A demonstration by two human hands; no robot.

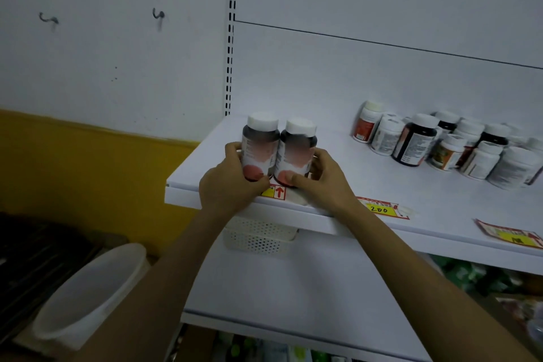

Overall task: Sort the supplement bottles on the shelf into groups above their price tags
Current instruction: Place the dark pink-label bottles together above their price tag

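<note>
At frame centre, my left hand (232, 185) and right hand (320, 182) each clasp a dark, white-capped plastic supplement bottle (260, 150) (296, 156) low on its label; I judge them light, rigid, slippery.

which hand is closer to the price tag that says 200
Right. The right hand, gripping the right dark bottle, sits just left of the 200 price tag. The left hand, on the left dark bottle, is farther left, beyond both bottles.

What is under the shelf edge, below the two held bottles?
A white perforated basket sits under the shelf, directly below the left hand. Its contents are hidden, and the forearms cover its lower corners.
</note>
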